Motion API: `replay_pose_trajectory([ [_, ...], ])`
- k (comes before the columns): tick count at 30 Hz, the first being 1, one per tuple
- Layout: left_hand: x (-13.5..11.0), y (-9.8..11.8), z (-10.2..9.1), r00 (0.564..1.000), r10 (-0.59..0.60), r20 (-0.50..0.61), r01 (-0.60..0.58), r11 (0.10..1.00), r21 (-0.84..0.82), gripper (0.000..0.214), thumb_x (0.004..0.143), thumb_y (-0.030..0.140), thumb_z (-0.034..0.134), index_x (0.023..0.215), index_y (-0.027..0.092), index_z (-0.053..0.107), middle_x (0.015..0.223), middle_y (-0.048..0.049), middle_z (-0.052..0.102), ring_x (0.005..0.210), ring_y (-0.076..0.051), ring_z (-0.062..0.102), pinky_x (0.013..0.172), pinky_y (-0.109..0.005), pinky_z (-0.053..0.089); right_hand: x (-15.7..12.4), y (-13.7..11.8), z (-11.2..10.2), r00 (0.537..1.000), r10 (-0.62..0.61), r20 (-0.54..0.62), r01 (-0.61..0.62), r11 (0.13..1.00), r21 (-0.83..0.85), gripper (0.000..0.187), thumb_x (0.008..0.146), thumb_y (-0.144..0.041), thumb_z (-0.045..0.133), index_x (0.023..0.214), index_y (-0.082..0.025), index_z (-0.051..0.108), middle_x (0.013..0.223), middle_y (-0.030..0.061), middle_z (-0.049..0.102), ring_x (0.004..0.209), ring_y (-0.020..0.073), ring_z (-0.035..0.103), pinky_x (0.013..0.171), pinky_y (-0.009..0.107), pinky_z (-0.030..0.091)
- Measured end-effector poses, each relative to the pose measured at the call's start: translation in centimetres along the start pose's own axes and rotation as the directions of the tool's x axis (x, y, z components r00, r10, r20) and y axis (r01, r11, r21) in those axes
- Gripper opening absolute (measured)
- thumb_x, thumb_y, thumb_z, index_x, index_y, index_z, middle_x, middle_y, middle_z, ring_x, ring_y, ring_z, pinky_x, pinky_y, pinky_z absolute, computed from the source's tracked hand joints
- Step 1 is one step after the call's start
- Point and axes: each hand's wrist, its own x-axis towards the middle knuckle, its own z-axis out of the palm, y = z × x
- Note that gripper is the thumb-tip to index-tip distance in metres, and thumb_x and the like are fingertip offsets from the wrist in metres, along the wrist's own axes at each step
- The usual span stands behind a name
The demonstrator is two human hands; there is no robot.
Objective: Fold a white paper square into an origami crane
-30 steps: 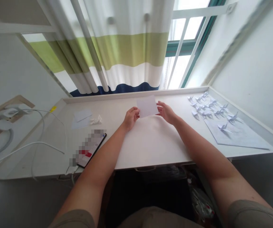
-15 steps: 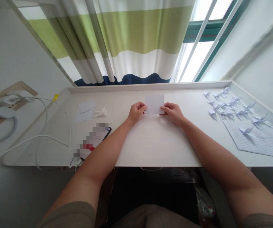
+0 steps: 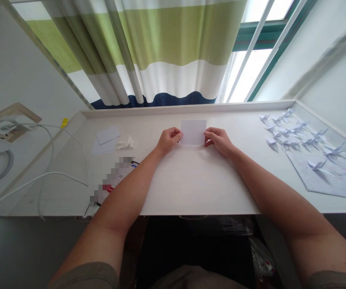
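A small white sheet of paper [image 3: 193, 132] is held upright between my two hands, over the middle of the white desk [image 3: 197, 176]. My left hand [image 3: 169, 139] pinches its left edge between thumb and fingers. On the other side, my right hand [image 3: 218, 140] grips the right edge the same way, with its lower fingers curled underneath. The sheet looks flat, and no crease can be made out on it.
Folded paper cranes [image 3: 299, 132] cluster at the right, one on a lined notepad [image 3: 335, 180]. To the left lie loose paper sheets [image 3: 108, 136], a crumpled white tissue [image 3: 125, 143] and a phone [image 3: 115, 180], partly behind my forearm. White cables [image 3: 55, 173] run from the wall socket.
The view has shifted slightly. Both hands stay on the sheet's side edges, and the right hand's fingers have shifted a little on their edge.
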Motion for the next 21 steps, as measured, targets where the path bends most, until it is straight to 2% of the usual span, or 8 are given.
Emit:
replay_pose_trajectory([
  [6,0.2,0.5,-1.0,0.999,0.018,0.038,-0.019,1.0,0.021,0.016,0.076,0.03,0.076,0.069,0.019,0.066,0.066,0.0001,0.062,0.065,-0.014,0.055,0.066,-0.029,0.046,-0.1,0.0,0.0,0.999,-0.021,0.024,0.022,1.0,-0.012,0.035,0.075,-0.051,0.085,0.078,-0.021,0.067,0.068,-0.001,0.064,0.061,0.0142,0.062,0.06,0.028,0.055],
  [10,0.5,0.7,-1.6,0.999,0.021,0.032,-0.022,0.999,0.023,0.016,0.075,0.029,0.078,0.069,0.018,0.067,0.067,-0.0004,0.064,0.066,-0.014,0.056,0.067,-0.029,0.047,-0.1,-0.1,0.1,0.998,-0.01,0.054,0.013,0.999,-0.044,0.031,0.077,-0.048,0.083,0.085,-0.021,0.071,0.078,0.0019,0.071,0.066,0.0159,0.067,0.063,0.029,0.056],
  [13,0.8,0.7,-0.1,1.0,-0.005,-0.014,0.005,0.999,-0.036,0.015,0.077,0.027,0.075,0.069,0.018,0.066,0.066,0.0007,0.062,0.066,-0.013,0.056,0.067,-0.027,0.049,-0.1,-0.1,0.2,0.999,-0.024,0.042,0.027,0.997,-0.068,0.031,0.077,-0.049,0.083,0.085,-0.02,0.072,0.076,0.0023,0.07,0.062,0.0163,0.065,0.056,0.029,0.051],
  [17,0.8,0.6,3.0,0.992,-0.123,-0.038,0.117,0.983,-0.141,0.016,0.08,0.026,0.071,0.07,0.019,0.062,0.065,0.0016,0.059,0.064,-0.013,0.056,0.062,-0.026,0.05,-0.4,0.0,0.2,0.995,-0.056,-0.087,0.05,0.996,-0.068,0.038,0.078,-0.055,0.08,0.071,-0.021,0.063,0.061,-0.0007,0.056,0.049,0.0129,0.046,0.045,0.029,0.036],
  [19,0.3,0.7,3.6,0.991,-0.133,-0.017,0.13,0.983,-0.13,0.017,0.079,0.024,0.072,0.068,0.019,0.061,0.065,0.0014,0.059,0.063,-0.012,0.055,0.062,-0.026,0.049,-0.7,0.0,0.2,0.989,-0.062,-0.138,0.051,0.995,-0.081,0.037,0.078,-0.054,0.079,0.073,-0.021,0.064,0.059,-0.0018,0.054,0.05,0.0128,0.044,0.046,0.028,0.034],
  [21,-0.4,0.8,3.1,0.991,-0.123,-0.046,0.115,0.984,-0.139,0.016,0.078,0.025,0.073,0.069,0.018,0.063,0.067,0.0009,0.06,0.065,-0.012,0.056,0.064,-0.026,0.05,-1.0,-0.1,0.2,0.987,-0.072,-0.141,0.057,0.992,-0.113,0.035,0.077,-0.053,0.079,0.074,-0.022,0.064,0.056,-0.0035,0.052,0.049,0.0126,0.044,0.047,0.027,0.035],
])
